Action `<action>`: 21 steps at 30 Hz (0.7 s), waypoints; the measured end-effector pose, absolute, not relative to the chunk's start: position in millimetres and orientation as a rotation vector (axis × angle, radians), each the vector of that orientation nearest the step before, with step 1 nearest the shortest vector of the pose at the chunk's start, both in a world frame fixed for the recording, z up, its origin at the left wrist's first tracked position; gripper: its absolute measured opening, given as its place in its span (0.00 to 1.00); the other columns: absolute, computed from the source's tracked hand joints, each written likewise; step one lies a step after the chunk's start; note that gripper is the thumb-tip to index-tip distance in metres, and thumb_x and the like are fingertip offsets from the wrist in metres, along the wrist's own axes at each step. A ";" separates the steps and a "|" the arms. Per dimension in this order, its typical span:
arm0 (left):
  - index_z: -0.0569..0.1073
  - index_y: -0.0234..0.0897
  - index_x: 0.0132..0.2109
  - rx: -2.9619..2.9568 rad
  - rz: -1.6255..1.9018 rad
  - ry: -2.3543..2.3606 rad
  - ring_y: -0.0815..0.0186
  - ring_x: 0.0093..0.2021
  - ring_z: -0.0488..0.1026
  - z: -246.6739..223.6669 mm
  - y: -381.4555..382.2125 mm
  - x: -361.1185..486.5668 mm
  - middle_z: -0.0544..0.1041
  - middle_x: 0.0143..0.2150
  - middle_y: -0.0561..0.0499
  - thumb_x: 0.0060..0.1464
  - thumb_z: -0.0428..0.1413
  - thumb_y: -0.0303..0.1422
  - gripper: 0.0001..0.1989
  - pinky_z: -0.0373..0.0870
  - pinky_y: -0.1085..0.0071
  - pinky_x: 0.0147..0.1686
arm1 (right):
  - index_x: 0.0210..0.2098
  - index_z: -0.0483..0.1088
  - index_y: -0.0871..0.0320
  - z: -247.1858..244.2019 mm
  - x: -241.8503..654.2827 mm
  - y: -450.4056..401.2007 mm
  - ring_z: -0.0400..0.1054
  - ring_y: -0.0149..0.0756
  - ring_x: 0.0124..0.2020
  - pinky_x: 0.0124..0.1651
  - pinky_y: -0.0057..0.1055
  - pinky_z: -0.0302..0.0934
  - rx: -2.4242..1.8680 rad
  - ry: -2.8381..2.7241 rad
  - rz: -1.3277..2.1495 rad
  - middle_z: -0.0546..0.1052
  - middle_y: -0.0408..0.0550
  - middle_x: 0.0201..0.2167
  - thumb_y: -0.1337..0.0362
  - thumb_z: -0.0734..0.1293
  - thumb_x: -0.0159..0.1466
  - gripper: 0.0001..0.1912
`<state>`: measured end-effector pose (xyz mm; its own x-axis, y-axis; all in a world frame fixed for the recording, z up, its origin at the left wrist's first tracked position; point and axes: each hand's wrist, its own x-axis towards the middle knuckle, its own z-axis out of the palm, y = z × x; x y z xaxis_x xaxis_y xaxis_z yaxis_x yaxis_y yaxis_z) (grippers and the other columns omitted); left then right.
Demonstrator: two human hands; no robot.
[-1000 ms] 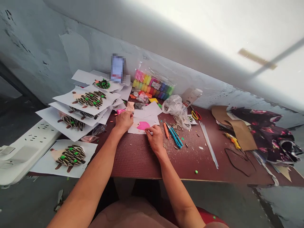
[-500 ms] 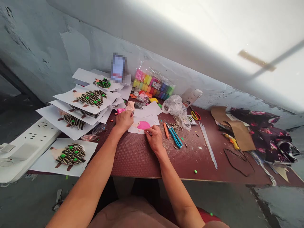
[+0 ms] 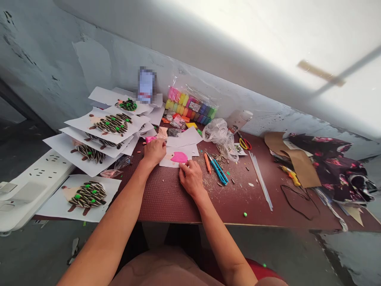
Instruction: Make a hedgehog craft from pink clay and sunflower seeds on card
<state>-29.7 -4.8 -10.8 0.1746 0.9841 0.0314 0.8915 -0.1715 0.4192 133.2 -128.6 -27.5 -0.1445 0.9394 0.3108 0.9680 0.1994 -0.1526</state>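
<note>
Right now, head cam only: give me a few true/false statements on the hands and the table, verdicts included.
1. The right hand rests on a white paper sheet, just below a pink clay shape. True.
2. The left hand grips a blue-handled tool. False: it is beside a pink clay scrap, and the tool lies on the table, right of the right hand.
3. The seed-covered hedgehog cards lie at the table's right end. False: they lie at its left end, near a white power strip.
4. A bag of coloured modelling clay sits against the wall behind the table. True.
</note>
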 end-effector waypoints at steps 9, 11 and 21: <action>0.82 0.38 0.46 2.132 0.428 1.803 0.47 0.49 0.79 -9.4 -5.7 -29.4 0.83 0.46 0.38 0.61 0.50 0.30 0.16 0.74 0.58 0.46 | 0.44 0.78 0.56 -25.1 130.9 -135.6 0.62 0.43 0.39 0.42 0.36 0.55 -1.808 -2.192 -0.172 0.74 0.53 0.37 0.66 0.62 0.71 0.12; 0.82 0.37 0.46 2.135 0.424 1.800 0.46 0.49 0.79 -8.8 -5.9 -29.5 0.83 0.46 0.38 0.61 0.50 0.30 0.16 0.74 0.57 0.46 | 0.46 0.78 0.56 -25.8 130.5 -136.9 0.62 0.42 0.39 0.42 0.36 0.55 -1.813 -2.198 -0.196 0.74 0.53 0.37 0.65 0.62 0.72 0.13; 0.80 0.37 0.46 2.161 0.386 1.802 0.47 0.49 0.79 -7.2 -6.3 -29.4 0.83 0.46 0.39 0.61 0.49 0.30 0.15 0.75 0.58 0.45 | 0.50 0.78 0.56 -26.7 131.3 -141.3 0.63 0.40 0.39 0.43 0.35 0.56 -1.799 -2.206 -0.247 0.74 0.51 0.37 0.62 0.62 0.73 0.13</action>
